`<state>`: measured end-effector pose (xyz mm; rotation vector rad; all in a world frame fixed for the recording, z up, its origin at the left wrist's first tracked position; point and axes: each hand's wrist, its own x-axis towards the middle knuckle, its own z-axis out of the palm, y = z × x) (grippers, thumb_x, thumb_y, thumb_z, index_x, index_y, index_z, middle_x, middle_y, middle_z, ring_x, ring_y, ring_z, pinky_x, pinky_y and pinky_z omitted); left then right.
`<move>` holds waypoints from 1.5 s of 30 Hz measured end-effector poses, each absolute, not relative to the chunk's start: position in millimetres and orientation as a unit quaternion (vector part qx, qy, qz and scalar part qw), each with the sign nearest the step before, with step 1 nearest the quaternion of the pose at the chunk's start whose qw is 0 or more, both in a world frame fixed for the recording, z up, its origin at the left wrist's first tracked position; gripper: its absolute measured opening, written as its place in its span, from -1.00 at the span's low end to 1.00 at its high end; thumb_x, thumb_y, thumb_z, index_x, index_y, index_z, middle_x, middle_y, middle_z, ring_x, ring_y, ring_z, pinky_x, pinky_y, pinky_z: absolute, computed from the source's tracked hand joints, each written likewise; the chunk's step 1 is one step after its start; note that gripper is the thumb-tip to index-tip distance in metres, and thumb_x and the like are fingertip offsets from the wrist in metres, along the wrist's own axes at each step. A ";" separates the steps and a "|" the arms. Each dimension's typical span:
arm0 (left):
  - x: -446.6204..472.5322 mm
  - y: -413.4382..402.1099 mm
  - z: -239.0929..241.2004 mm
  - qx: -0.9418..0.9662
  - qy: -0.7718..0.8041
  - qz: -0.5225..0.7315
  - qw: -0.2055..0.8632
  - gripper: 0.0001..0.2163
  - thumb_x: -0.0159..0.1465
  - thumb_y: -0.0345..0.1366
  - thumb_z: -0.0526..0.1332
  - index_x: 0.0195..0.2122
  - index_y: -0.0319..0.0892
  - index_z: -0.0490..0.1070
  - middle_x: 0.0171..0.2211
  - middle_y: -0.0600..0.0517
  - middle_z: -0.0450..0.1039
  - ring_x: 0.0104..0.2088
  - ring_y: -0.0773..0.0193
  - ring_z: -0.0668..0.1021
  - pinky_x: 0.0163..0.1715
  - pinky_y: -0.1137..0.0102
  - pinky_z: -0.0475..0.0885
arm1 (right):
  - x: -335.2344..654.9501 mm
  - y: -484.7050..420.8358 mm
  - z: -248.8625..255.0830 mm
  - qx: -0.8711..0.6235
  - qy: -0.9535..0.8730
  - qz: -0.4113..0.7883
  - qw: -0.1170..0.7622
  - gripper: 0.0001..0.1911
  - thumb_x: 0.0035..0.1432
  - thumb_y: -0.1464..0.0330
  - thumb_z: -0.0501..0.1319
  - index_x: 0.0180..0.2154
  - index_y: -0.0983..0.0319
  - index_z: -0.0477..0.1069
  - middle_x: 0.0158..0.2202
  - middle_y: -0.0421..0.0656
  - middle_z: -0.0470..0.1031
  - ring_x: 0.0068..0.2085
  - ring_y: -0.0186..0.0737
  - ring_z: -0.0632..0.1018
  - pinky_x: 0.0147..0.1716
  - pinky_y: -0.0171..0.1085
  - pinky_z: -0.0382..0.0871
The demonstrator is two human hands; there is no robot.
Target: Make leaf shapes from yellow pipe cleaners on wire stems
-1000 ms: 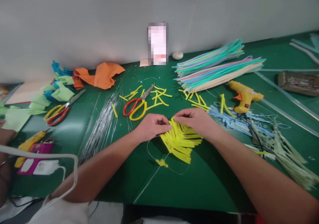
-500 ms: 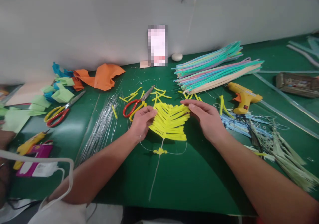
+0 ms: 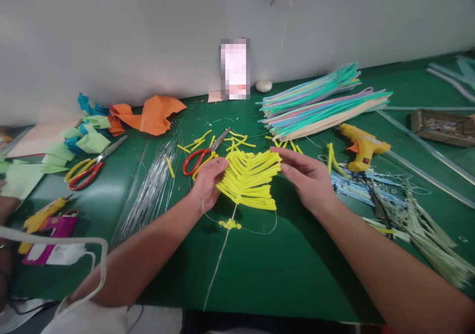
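A yellow leaf-shaped piece (image 3: 252, 178), made of fuzzy pipe-cleaner strips slanting from a central wire, is held up in front of me. My left hand (image 3: 208, 181) pinches its left edge. At the upper right edge, my right hand (image 3: 306, 175) has its thumb and index finger on the strip ends. A thin twisted wire stem (image 3: 216, 267) runs down from the leaf, with a small yellow fuzzy knot (image 3: 230, 224) on it. Fine wire loops curve out from the knot on both sides. Behind my left hand lie red and yellow-handled scissors (image 3: 196, 162).
Cut yellow strips (image 3: 237, 138), a wire bundle (image 3: 152, 190) and colored pipe cleaners (image 3: 326, 111) lie around. A yellow glue gun (image 3: 361, 148) is on the right. At left are more scissors (image 3: 87, 170), orange paper (image 3: 159, 116) and a person's arm (image 3: 7, 210). A phone (image 3: 235, 69) leans against the wall.
The leaf has tilted slightly, and its stem has swung to the left. My right thumb has slid a little lower along the leaf's edge. The left hand has shifted slightly left.
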<state>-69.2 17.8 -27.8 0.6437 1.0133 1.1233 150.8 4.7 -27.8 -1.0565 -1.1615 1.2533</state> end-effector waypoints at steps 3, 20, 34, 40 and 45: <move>-69.3 18.0 -29.0 0.287 0.454 0.502 0.678 -0.78 0.07 -0.22 0.39 -0.37 -0.23 0.44 -0.42 0.00 0.50 -0.45 0.31 0.54 -0.39 0.39 0.50 | 151.5 6.0 -31.1 -0.451 -0.493 0.505 0.547 -0.65 0.02 0.20 0.37 -0.09 0.04 0.58 -0.11 -0.19 0.62 -0.12 -0.11 0.58 -0.04 -0.09 0.45; -67.6 16.7 -28.2 0.286 0.448 0.522 0.667 -0.75 0.05 -0.23 0.41 -0.37 -0.25 0.42 -0.44 0.03 0.50 -0.46 0.35 0.54 -0.40 0.42 0.48 | 148.2 6.3 -24.7 -0.454 -0.487 0.514 0.541 -0.66 0.00 0.27 0.37 -0.11 0.06 0.58 -0.28 -0.21 0.60 -0.26 -0.19 0.57 -0.15 -0.12 0.50; -65.5 8.6 -33.2 0.454 0.417 0.430 0.660 -0.71 0.11 -0.23 0.37 -0.13 -0.15 0.54 -0.16 -0.04 0.57 -0.25 0.24 0.60 -0.20 0.35 0.49 | 146.7 6.1 -20.9 -0.474 -0.527 0.508 0.489 -0.72 0.09 0.32 0.24 -0.12 0.09 0.57 -0.49 -0.26 0.42 -0.51 -0.35 0.41 -0.48 -0.27 0.36; -66.7 8.2 -35.9 0.450 0.413 0.439 0.659 -0.77 0.16 -0.21 0.34 -0.16 -0.14 0.55 -0.26 0.00 0.59 -0.34 0.30 0.60 -0.26 0.40 0.49 | 143.4 5.8 -20.6 -0.493 -0.529 0.506 0.471 -0.82 0.05 0.31 0.26 -0.27 0.15 0.57 -0.48 -0.25 0.45 -0.52 -0.36 0.40 -0.49 -0.28 0.36; -65.7 8.6 -35.5 0.453 0.428 0.444 0.644 -0.78 0.17 -0.20 0.33 -0.19 -0.14 0.56 -0.29 0.02 0.58 -0.36 0.32 0.58 -0.31 0.43 0.48 | 141.6 6.9 -21.1 -0.488 -0.528 0.510 0.472 -0.86 0.01 0.29 0.29 -0.35 0.20 0.52 -0.47 -0.22 0.49 -0.51 -0.36 0.42 -0.51 -0.31 0.35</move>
